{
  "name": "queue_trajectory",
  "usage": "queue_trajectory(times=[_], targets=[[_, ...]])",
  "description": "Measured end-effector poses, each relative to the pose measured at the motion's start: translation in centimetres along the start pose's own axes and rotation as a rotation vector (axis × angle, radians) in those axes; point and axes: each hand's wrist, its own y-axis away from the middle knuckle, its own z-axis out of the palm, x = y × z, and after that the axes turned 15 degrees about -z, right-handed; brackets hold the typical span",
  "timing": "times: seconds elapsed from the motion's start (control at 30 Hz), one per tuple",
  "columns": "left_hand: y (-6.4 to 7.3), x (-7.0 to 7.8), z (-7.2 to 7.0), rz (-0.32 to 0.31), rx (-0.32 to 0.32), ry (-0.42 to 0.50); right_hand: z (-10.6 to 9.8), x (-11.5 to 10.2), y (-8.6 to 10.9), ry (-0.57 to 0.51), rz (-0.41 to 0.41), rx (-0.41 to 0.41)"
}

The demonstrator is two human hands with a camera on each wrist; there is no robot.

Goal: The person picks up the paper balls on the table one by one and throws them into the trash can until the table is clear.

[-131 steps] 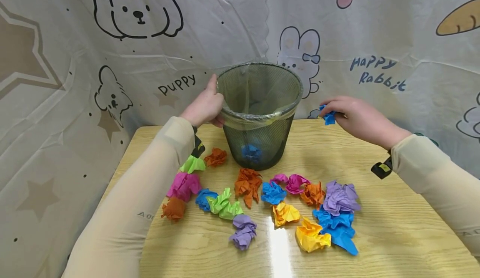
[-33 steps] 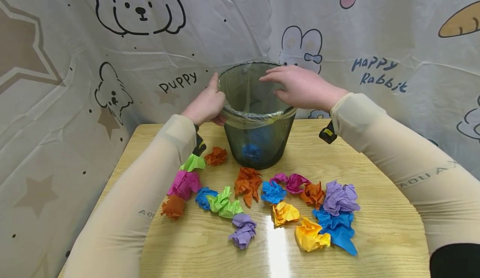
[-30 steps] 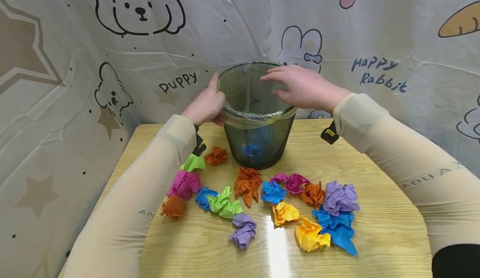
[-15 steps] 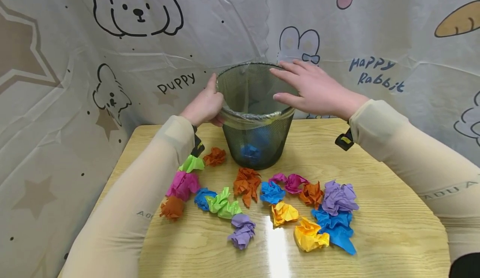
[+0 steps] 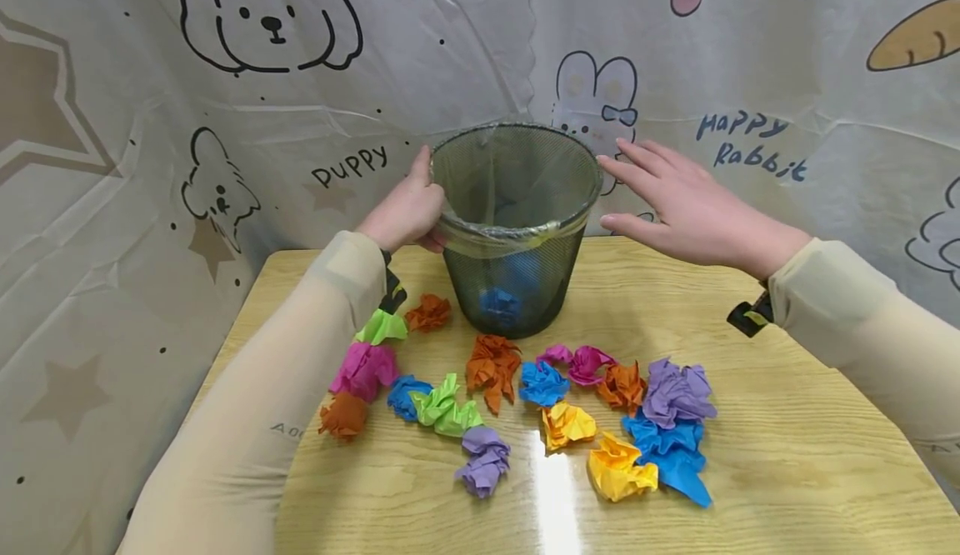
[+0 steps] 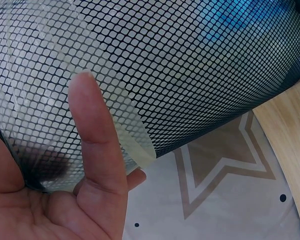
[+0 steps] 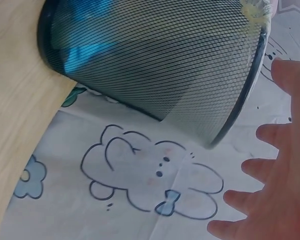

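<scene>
A black mesh wastebasket (image 5: 517,288) with a clear plastic liner (image 5: 495,242) folded over its rim stands upright on the table. My left hand (image 5: 405,209) holds it at the left of the rim; in the left wrist view one straight digit (image 6: 97,130) lies along the outer mesh, and other fingers are partly hidden. Just right of the rim, my right hand (image 5: 682,205) hovers with fingers spread and holds nothing, as the right wrist view also shows. Blue crumpled paper (image 5: 501,305) shows through the mesh near the bottom.
Several crumpled paper balls lie before the basket, among them an orange one (image 5: 493,369), a green one (image 5: 447,409), a yellow one (image 5: 621,472), a purple one (image 5: 678,392) and a pink one (image 5: 366,370). A printed curtain (image 5: 465,38) hangs behind the wooden table (image 5: 787,438).
My right hand carried a blue paper ball to above the basket; now, bare, it has moved back right, past the rim. More blue shows inside. The left hand has stayed on the rim.
</scene>
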Motion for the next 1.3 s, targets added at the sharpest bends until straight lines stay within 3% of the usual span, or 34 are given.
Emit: queue_trajectory(times=[0.23, 0.67, 1.0, 1.3], targets=[[0.1, 0.1, -0.1, -0.006, 0.004, -0.008, 1.0, 0.6, 2.4, -0.001, 0.009, 0.008], [0.1, 0.0, -0.1, -0.015, -0.005, -0.002, 5.7, -0.2, 4.2, -0.021, -0.043, -0.116], [0.0, 0.2, 0.0, -0.02, 0.003, -0.002, 9.4, -2.0, 4.0, -0.154, -0.161, -0.251], [0.0, 0.3, 0.0, -0.029, -0.008, 0.007, 12.0, -3.6, 2.4, -0.187, -0.207, -0.39]])
